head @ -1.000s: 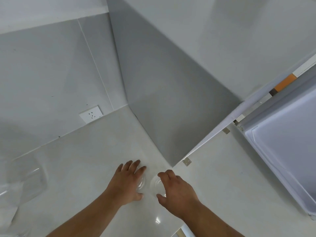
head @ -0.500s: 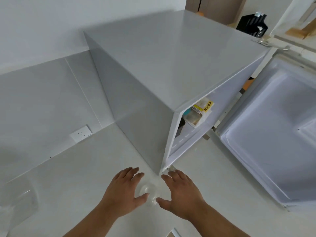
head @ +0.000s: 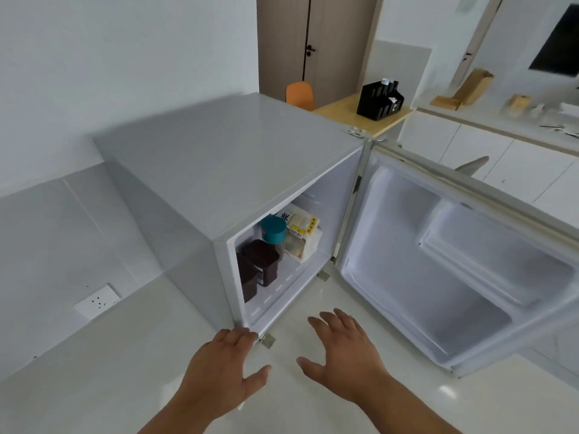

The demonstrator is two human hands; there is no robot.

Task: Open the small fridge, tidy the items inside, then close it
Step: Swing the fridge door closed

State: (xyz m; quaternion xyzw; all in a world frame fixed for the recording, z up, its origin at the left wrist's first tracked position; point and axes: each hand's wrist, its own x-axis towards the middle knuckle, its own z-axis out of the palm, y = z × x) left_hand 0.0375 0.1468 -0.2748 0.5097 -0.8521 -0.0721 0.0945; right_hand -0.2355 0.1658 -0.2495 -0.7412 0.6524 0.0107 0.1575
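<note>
Pale, glossy stone is the surface [head: 94, 386] under my two hands. My left hand [head: 224, 368] is spread flat, fingers apart and holding nothing, its fingertips at the bottom front corner of the small fridge [head: 219, 170]; my right hand [head: 344, 352] is likewise splayed and empty, just in front of the fridge's open mouth. The fridge door [head: 438, 270] stands swung wide to the right. Inside, nearest the front, I see two dark brown containers [head: 258, 267] side by side, then a jar with a teal lid [head: 273, 230], and behind it a bread packet [head: 302, 236] with a yellow label in Chinese characters too small for me to read. Farther off stand a black organizer [head: 379, 100] and an orange chair [head: 300, 94].
</note>
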